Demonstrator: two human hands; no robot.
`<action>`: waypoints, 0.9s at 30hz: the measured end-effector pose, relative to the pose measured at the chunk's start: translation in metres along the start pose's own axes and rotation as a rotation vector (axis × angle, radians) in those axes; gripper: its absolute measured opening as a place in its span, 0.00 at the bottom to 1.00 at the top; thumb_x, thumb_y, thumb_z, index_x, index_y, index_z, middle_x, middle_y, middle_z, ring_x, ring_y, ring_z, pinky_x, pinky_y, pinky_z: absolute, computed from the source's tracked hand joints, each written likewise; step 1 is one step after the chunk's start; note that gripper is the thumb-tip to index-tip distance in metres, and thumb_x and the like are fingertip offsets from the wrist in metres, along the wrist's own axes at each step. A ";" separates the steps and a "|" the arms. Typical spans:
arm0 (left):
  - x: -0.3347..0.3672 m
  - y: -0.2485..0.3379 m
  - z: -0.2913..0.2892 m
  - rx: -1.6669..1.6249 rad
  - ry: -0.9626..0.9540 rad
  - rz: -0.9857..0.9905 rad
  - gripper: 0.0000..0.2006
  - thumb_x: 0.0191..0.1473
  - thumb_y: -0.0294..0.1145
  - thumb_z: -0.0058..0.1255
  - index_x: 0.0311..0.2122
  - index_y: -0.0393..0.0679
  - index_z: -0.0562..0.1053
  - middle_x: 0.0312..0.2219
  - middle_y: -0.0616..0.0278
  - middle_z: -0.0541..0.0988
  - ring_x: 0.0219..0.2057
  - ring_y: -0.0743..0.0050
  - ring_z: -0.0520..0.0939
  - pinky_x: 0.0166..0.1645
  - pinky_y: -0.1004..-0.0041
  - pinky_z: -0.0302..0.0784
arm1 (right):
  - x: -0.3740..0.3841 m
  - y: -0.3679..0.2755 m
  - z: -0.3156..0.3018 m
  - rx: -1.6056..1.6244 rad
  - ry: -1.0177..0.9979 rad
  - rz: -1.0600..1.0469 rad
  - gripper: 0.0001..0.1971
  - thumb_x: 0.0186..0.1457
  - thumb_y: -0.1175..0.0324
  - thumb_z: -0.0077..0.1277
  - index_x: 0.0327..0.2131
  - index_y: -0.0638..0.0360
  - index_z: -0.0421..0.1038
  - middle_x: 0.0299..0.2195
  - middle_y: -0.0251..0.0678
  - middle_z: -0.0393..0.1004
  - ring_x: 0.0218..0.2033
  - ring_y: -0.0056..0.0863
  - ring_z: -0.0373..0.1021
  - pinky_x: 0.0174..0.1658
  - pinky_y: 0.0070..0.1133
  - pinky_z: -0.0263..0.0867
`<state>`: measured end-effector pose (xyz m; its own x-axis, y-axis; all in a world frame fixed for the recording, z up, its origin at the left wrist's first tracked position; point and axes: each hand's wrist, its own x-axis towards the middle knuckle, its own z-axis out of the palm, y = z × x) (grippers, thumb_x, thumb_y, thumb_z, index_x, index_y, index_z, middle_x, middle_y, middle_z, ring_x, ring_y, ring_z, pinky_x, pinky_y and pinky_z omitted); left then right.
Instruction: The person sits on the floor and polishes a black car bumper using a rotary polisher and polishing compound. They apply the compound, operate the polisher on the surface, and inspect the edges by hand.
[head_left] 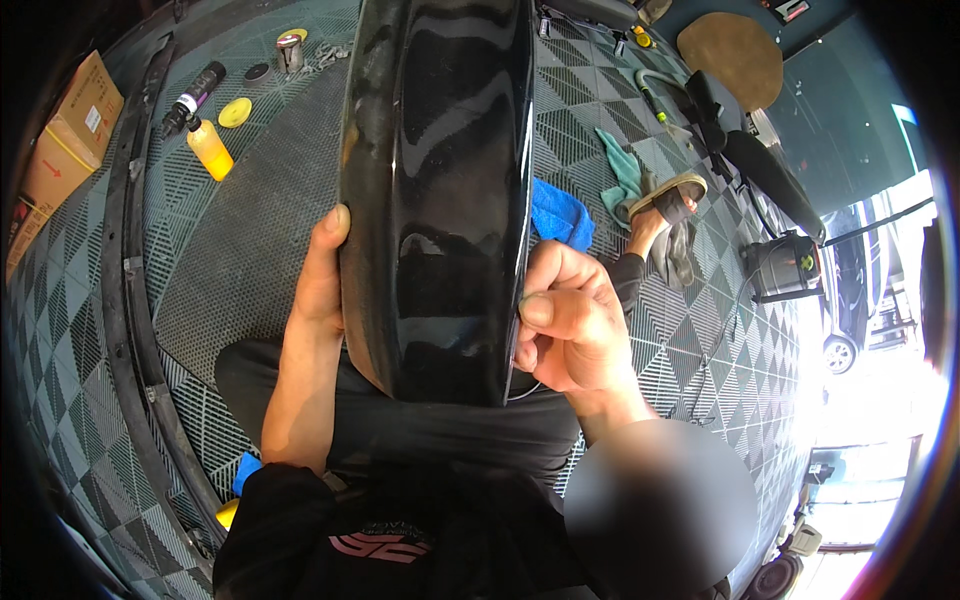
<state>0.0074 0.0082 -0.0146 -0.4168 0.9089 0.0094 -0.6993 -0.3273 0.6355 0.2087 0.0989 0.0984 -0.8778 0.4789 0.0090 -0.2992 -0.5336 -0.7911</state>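
Note:
A long, glossy black panel (455,200), like a car body trim piece, stands over my lap and runs up past the top of the picture. My left hand (325,270) grips its left edge, thumb up along the side and fingers hidden behind. On the other side, my right hand (575,315) is closed, with thumb and forefinger pinched right at the panel's right edge. Whatever lies in that pinch is too small to make out. A thin pale strand (525,392) shows below it, near the panel's lower corner. Behind the right hand lies a blue cloth (562,215).
An orange bottle (210,150), a dark bottle (195,95) and a yellow pad (235,112) are at the left. Beside them runs a long black strip (122,270), with cardboard boxes (75,135) beyond. Right of the panel are a green cloth (620,170) and a sandalled foot (665,205).

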 end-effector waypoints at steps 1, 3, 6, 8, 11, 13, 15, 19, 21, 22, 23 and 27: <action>-0.001 0.000 0.002 0.003 0.020 0.008 0.35 0.54 0.59 0.50 0.51 0.32 0.69 0.40 0.46 0.79 0.37 0.65 0.84 0.38 0.71 0.85 | -0.003 0.001 0.000 0.010 0.003 0.011 0.04 0.51 0.82 0.52 0.26 0.65 0.68 0.19 0.39 0.71 0.15 0.23 0.66 0.17 0.18 0.62; -0.002 0.000 0.005 0.012 0.033 0.012 0.36 0.53 0.60 0.50 0.52 0.32 0.69 0.41 0.46 0.78 0.38 0.64 0.84 0.39 0.71 0.85 | -0.004 0.002 -0.001 0.010 0.007 0.014 0.03 0.51 0.82 0.51 0.26 0.66 0.68 0.18 0.39 0.71 0.15 0.23 0.66 0.17 0.18 0.62; -0.002 0.003 0.009 0.005 0.036 -0.012 0.36 0.53 0.60 0.50 0.53 0.33 0.68 0.42 0.46 0.77 0.39 0.64 0.83 0.40 0.71 0.84 | 0.000 0.001 -0.001 -0.001 0.018 0.006 0.03 0.50 0.82 0.51 0.26 0.66 0.68 0.18 0.39 0.70 0.15 0.22 0.66 0.18 0.18 0.62; -0.003 0.003 0.009 -0.011 0.039 -0.023 0.36 0.53 0.60 0.49 0.53 0.33 0.68 0.43 0.47 0.77 0.40 0.65 0.83 0.41 0.71 0.84 | 0.003 -0.001 0.000 0.016 0.033 0.017 0.03 0.50 0.82 0.51 0.26 0.66 0.68 0.18 0.38 0.70 0.15 0.22 0.66 0.18 0.19 0.62; -0.002 0.002 0.004 -0.013 0.037 -0.009 0.36 0.54 0.60 0.49 0.54 0.33 0.68 0.43 0.48 0.78 0.40 0.65 0.83 0.42 0.70 0.83 | 0.001 0.003 -0.001 0.002 -0.008 0.010 0.03 0.50 0.82 0.51 0.25 0.66 0.68 0.17 0.38 0.70 0.15 0.22 0.65 0.17 0.18 0.61; -0.003 0.001 0.000 0.031 0.034 0.006 0.36 0.54 0.60 0.48 0.54 0.34 0.68 0.43 0.48 0.78 0.40 0.65 0.83 0.42 0.70 0.83 | -0.004 0.005 0.000 -0.005 -0.017 0.015 0.04 0.51 0.82 0.51 0.25 0.66 0.68 0.17 0.38 0.70 0.15 0.22 0.65 0.17 0.18 0.61; -0.002 0.003 0.003 0.038 0.002 0.000 0.35 0.54 0.60 0.48 0.53 0.34 0.68 0.42 0.49 0.78 0.40 0.66 0.83 0.41 0.71 0.83 | -0.005 0.004 0.000 -0.019 -0.004 0.015 0.04 0.51 0.82 0.51 0.25 0.65 0.68 0.17 0.38 0.70 0.14 0.21 0.65 0.17 0.18 0.60; 0.000 0.002 0.005 0.040 0.017 0.012 0.35 0.54 0.61 0.48 0.53 0.36 0.69 0.41 0.49 0.78 0.38 0.66 0.83 0.40 0.72 0.83 | 0.002 -0.004 0.002 -0.014 0.046 0.022 0.03 0.51 0.82 0.51 0.25 0.66 0.69 0.17 0.38 0.70 0.14 0.21 0.64 0.17 0.18 0.59; 0.001 0.002 0.001 0.042 0.017 0.016 0.36 0.54 0.62 0.48 0.53 0.36 0.69 0.42 0.49 0.78 0.39 0.66 0.83 0.40 0.72 0.82 | 0.003 -0.002 0.003 0.014 0.028 0.035 0.03 0.51 0.82 0.51 0.26 0.66 0.69 0.17 0.38 0.70 0.14 0.21 0.64 0.17 0.19 0.59; 0.001 0.003 0.000 0.043 0.019 0.018 0.36 0.53 0.62 0.48 0.53 0.36 0.68 0.42 0.49 0.78 0.39 0.66 0.83 0.40 0.73 0.82 | 0.000 0.002 0.000 0.022 0.003 0.037 0.03 0.51 0.82 0.51 0.26 0.66 0.69 0.18 0.39 0.70 0.15 0.22 0.64 0.17 0.19 0.59; -0.001 0.003 0.001 0.050 0.043 0.025 0.37 0.53 0.62 0.48 0.53 0.36 0.68 0.42 0.49 0.78 0.39 0.66 0.83 0.40 0.73 0.82 | -0.004 0.006 0.000 0.032 -0.007 0.039 0.03 0.51 0.83 0.51 0.26 0.66 0.69 0.18 0.39 0.70 0.15 0.22 0.64 0.18 0.19 0.59; 0.000 0.005 0.009 0.086 0.062 0.031 0.37 0.53 0.63 0.48 0.53 0.36 0.69 0.41 0.50 0.78 0.40 0.67 0.82 0.41 0.73 0.82 | -0.015 0.009 -0.001 -0.005 -0.010 0.032 0.04 0.50 0.84 0.51 0.25 0.67 0.68 0.17 0.39 0.70 0.15 0.21 0.64 0.18 0.18 0.60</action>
<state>0.0093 0.0091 -0.0047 -0.4743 0.8802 -0.0159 -0.6340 -0.3290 0.6999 0.2197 0.0876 0.0908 -0.8907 0.4545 -0.0104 -0.2689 -0.5452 -0.7940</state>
